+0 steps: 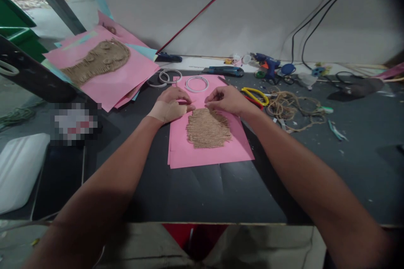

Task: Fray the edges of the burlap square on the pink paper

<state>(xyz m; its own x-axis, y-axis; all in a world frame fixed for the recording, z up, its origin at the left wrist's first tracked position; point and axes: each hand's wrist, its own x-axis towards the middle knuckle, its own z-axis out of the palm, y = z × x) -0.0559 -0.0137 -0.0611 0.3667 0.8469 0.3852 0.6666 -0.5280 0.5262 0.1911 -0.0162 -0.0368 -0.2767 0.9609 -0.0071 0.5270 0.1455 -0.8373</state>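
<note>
A patch of brown jute twine (208, 128), laid in close rows, covers the middle of a pink paper sheet (186, 155) on the dark table. At the patch's upper left edge is my left hand (170, 104), its thumb and fingers drawn together. My right hand (226, 100) is pinched at the upper right edge, its fingertips a small gap from the left ones. Whatever sits in either pinch is too small to make out. Just beyond my hands, a white ring (197, 84) lies on the sheet, with another ring (170, 76) to its left.
Right of the paper are yellow-handled scissors (257, 96) and tangled twine (284, 105). A blue cutter (224, 71) and a blue glue gun (267, 64) lie along the wall. Pink sheets (139, 65) bearing a twine shape (101, 59) are stacked at back left.
</note>
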